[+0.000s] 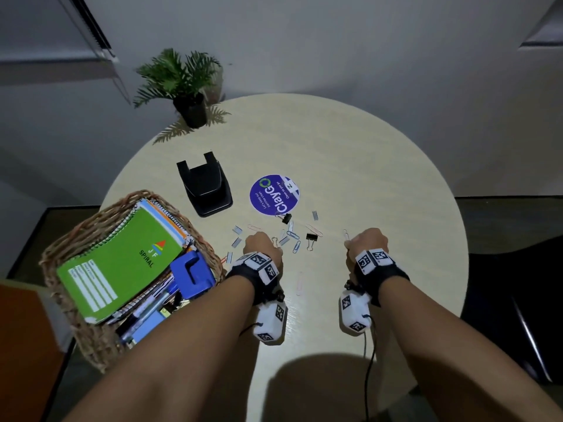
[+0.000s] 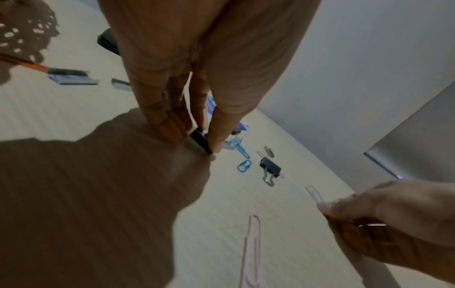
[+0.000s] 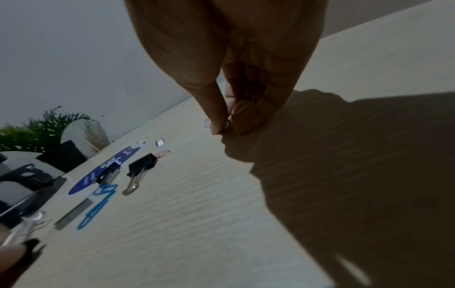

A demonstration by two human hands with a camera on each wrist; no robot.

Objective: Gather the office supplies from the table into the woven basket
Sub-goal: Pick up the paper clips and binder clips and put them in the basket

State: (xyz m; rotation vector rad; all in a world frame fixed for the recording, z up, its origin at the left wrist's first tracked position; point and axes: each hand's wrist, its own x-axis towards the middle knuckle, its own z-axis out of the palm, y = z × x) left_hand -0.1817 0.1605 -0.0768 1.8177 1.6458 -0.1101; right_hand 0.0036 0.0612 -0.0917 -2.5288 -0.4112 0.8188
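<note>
Loose clips and staple strips lie on the round table [image 1: 350,166]. My left hand [image 1: 263,246] [image 2: 197,144] pinches a small black binder clip [image 2: 199,139] against the tabletop, between thumb and fingers. My right hand [image 1: 350,243] [image 3: 225,128] pinches a pale paper clip [image 1: 346,234] [image 2: 314,194] at the table surface. Between the hands lie a second black binder clip [image 1: 311,237] [image 3: 142,165] and blue paper clips [image 1: 297,246] [image 2: 242,151]. The woven basket [image 1: 76,236] at the left edge holds a green spiral notebook [image 1: 122,260], a blue punch [image 1: 192,274] and pens.
A black hole punch [image 1: 204,187] and a round purple sticker [image 1: 274,194] sit beyond the clips. Staple strips [image 1: 237,229] lie left of my left hand. A pink paper clip [image 1: 300,283] [image 2: 253,243] lies between my wrists. A potted plant [image 1: 189,86] stands at the far edge.
</note>
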